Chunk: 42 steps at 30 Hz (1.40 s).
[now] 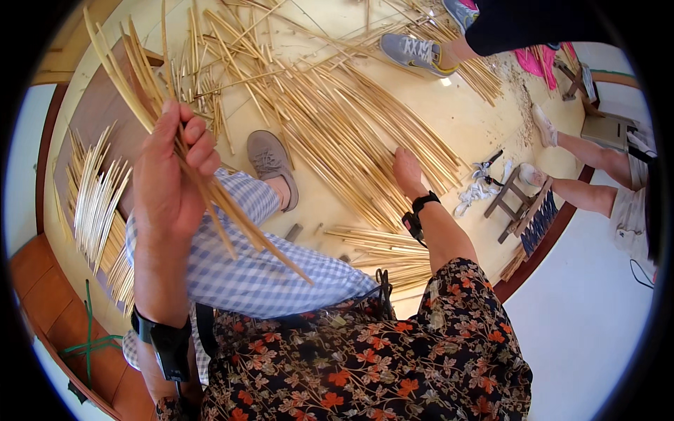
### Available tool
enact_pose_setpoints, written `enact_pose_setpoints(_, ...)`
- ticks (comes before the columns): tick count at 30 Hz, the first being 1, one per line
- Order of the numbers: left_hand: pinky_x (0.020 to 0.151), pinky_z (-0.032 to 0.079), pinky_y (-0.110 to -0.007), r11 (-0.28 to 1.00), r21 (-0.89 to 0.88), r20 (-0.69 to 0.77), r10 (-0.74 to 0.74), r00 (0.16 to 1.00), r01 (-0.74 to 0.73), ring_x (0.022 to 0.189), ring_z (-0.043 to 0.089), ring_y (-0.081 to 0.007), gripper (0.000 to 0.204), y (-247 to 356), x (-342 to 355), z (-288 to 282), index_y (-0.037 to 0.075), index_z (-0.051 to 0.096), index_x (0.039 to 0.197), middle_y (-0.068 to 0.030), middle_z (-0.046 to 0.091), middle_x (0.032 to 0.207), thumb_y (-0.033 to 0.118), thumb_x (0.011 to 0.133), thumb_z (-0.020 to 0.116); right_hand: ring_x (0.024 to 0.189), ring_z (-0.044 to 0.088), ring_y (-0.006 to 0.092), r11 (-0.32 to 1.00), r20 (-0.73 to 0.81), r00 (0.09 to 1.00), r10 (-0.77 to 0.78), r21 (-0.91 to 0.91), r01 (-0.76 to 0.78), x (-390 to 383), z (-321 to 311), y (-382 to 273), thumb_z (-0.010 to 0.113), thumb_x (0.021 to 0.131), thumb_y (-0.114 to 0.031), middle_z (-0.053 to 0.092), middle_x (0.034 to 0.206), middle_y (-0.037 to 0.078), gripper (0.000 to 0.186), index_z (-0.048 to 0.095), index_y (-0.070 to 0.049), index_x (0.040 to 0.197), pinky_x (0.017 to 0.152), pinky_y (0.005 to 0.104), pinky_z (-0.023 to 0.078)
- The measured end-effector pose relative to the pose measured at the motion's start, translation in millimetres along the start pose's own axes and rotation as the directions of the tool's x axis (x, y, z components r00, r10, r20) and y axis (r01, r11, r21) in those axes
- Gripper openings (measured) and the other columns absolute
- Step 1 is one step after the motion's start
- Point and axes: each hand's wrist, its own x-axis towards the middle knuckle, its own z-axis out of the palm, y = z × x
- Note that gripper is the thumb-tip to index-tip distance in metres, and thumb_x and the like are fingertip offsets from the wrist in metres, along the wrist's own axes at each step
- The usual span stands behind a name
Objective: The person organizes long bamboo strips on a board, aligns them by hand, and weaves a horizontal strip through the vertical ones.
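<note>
your left hand (172, 172) clasps slender tan sticks (226, 205) as your nearer right hand (409, 172), its grip impossible to tell, meets the stick pile (337, 133) slanting away up-left.

Tan sticks (344, 151), blue and white checked cloth (274, 291)

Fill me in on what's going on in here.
Someone is handling long, thin tan sticks. The left hand grips a small bundle of them, raised over the lap, while the right hand reaches down to the loose sticks spread across the floor; whether it grips any is hidden. Another person's grey sneaker is beside the spread, and someone else's bare legs show at the right.
</note>
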Motion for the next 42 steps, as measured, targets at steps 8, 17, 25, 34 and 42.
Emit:
enact_pose_setpoints(8,0.048,0.032,-0.021,0.998,-0.048,0.094,0.031,0.995,-0.026,0.053,0.034,-0.0058,0.021,5.4,-2.2,-25.7,0.010,0.047,0.091,0.0034,0.040,0.071,0.028,0.101,0.043,0.086,0.058,0.0402,0.951,-0.161,0.987,-0.018,0.301,0.066,-14.3,-26.1,-3.8,0.049,0.087,-0.007,0.055,0.107,0.020,0.016,0.051,-0.002,0.103,0.071,0.0478,0.048)
enact_pose_setpoints(17,0.046,0.030,-0.020,0.997,-0.039,0.109,0.076,0.991,-0.073,0.052,0.033,-0.0051,0.021,5.2,-9.4,-48.8,0.009,0.048,0.089,0.0032,0.039,0.070,0.026,0.101,0.044,0.067,0.055,0.0414,0.725,0.128,0.964,0.232,0.639,-0.259,-31.8,11.7,-62.9,0.060,0.086,-0.028,0.058,0.072,0.025,0.031,0.055,0.001,0.078,0.062,0.0468,0.043)
enact_pose_setpoints(25,0.045,0.032,-0.020,0.996,-0.070,0.177,0.062,0.982,-0.050,0.052,0.034,-0.0047,0.021,2.6,-11.9,-56.0,0.008,0.048,0.090,0.0033,0.040,0.070,0.026,0.101,0.044,0.066,0.059,0.0338,0.843,0.050,0.988,0.147,0.516,-0.151,-45.5,36.8,-76.9,0.058,0.087,-0.023,0.061,0.070,0.019,0.023,0.064,-0.001,0.092,0.061,0.0415,0.045)
enact_pose_setpoints(34,0.046,0.031,-0.020,0.998,-0.059,0.167,0.048,0.985,-0.039,0.051,0.034,-0.0047,0.021,2.9,-17.6,-50.2,0.008,0.048,0.090,0.0034,0.041,0.071,0.027,0.101,0.045,0.062,0.055,0.0359,0.763,0.084,0.976,0.200,0.612,-0.209,-33.3,24.5,-94.5,0.060,0.087,-0.025,0.057,0.067,0.020,0.026,0.058,0.000,0.079,0.059,0.0455,0.042)
enact_pose_setpoints(42,0.046,0.031,-0.020,0.998,-0.047,0.199,0.046,0.979,-0.038,0.051,0.034,-0.0040,0.022,3.2,-26.3,-58.6,0.009,0.048,0.090,0.0036,0.041,0.071,0.027,0.101,0.046,0.072,0.060,0.0405,0.718,0.065,0.983,0.169,0.675,-0.168,-34.6,42.7,-122.4,0.061,0.081,-0.023,0.062,0.075,0.022,0.019,0.064,-0.004,0.083,0.063,0.0473,0.047)
